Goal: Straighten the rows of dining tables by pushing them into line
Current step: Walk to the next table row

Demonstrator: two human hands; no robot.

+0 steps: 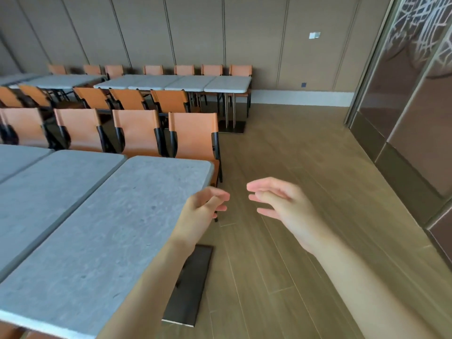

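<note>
The left hand point(203, 211), fingers loosely curled and holding nothing, hovers at the end desk's point(102, 228) right edge, nearer than the likewise empty right hand point(278, 204).

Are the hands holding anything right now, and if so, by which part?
Nothing is held. The left hand hangs by the near table edge, fingers loosely curled; the right hand is open over the floor.

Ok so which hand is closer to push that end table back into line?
Probably the left hand: it hovers at the end table's right edge, while the right hand hangs over the floor, apart from it.
</note>
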